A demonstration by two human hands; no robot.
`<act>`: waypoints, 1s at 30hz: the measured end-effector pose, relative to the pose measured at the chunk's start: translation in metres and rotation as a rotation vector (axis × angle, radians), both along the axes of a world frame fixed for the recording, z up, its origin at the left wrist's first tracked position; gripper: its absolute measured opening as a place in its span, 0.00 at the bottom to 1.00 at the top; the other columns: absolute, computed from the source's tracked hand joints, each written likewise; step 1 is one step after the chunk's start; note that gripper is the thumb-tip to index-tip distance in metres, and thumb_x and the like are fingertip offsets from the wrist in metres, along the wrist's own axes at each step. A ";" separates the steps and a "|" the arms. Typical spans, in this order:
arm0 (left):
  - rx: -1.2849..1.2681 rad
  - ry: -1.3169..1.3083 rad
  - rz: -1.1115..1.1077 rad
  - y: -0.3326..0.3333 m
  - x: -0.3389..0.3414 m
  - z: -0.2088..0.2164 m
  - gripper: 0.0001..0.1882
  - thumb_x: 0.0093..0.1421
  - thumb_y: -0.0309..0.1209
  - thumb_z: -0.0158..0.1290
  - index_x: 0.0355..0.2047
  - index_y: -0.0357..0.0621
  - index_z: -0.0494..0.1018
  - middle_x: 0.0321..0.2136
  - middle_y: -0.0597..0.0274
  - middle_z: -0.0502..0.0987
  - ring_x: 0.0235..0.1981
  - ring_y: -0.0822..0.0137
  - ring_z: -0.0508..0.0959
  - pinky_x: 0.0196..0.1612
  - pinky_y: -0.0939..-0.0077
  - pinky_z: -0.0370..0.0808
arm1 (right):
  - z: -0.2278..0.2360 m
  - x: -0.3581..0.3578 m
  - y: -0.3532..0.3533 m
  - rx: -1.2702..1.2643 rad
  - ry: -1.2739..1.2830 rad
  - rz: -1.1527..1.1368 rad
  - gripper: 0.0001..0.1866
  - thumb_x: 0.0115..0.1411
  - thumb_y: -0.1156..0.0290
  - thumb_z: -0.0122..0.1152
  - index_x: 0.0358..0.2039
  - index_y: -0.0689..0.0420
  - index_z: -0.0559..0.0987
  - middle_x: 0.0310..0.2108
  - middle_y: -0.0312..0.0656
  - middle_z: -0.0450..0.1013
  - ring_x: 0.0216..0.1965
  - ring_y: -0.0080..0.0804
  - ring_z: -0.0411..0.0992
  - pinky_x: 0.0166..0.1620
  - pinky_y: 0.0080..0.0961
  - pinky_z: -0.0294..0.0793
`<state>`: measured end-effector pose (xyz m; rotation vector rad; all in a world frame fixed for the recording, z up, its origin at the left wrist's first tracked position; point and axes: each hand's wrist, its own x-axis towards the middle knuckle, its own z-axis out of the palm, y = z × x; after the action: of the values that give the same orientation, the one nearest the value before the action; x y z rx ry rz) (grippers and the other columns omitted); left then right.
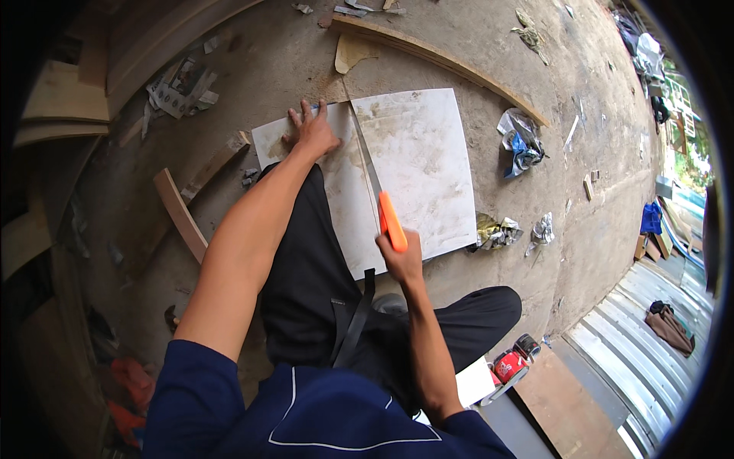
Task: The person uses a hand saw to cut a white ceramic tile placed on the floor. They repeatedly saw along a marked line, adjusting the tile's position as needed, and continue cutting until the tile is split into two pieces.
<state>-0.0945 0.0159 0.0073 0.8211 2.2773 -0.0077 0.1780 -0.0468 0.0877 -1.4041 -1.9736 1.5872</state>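
Observation:
A smudged white board point(417, 164) lies in front of me, and one of my knees rests over its left part. My right hand point(401, 254) grips the orange handle of a handsaw point(369, 163). The saw's narrow blade runs away from me along a line across the board, its tip past the far edge. My left hand point(313, 131) presses on the board's far left part with its fingers spread, left of the blade. Sawdust lies on the ground by the far edge. How deep the teeth sit in the board cannot be made out.
A long wood strip point(443, 65) lies beyond the board. Crumpled wrappers point(522, 143) are on the right, with wood offcuts point(216, 164) to the left. A red power tool point(511, 366) stands near my right knee, and corrugated metal sheets point(638, 321) lie farther right.

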 end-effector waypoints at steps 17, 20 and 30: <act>-0.068 0.086 -0.305 -0.005 0.005 0.009 0.58 0.43 0.52 0.63 0.67 0.44 0.42 0.65 0.34 0.40 0.63 0.44 0.58 0.64 0.45 0.50 | 0.015 0.002 0.002 -0.113 0.004 -0.047 0.14 0.48 0.69 0.59 0.15 0.66 0.70 0.11 0.46 0.64 0.14 0.31 0.63 0.24 0.31 0.64; -0.130 0.110 -0.259 0.006 0.007 -0.001 0.63 0.39 0.52 0.66 0.68 0.53 0.40 0.67 0.42 0.39 0.58 0.50 0.67 0.66 0.49 0.46 | -0.010 -0.046 0.041 0.056 -0.030 0.041 0.15 0.48 0.67 0.59 0.15 0.67 0.70 0.11 0.48 0.65 0.14 0.33 0.64 0.23 0.33 0.64; -0.149 0.113 -0.255 0.002 0.005 0.006 0.63 0.39 0.52 0.67 0.68 0.51 0.39 0.67 0.43 0.40 0.59 0.48 0.65 0.66 0.51 0.51 | 0.001 -0.005 -0.003 -0.018 -0.018 0.009 0.13 0.48 0.70 0.59 0.15 0.65 0.70 0.11 0.48 0.64 0.13 0.35 0.64 0.23 0.32 0.64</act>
<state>-0.0894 0.0176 0.0132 1.0471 2.2284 -0.3441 0.1731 -0.0498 0.0883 -1.4226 -1.9830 1.6062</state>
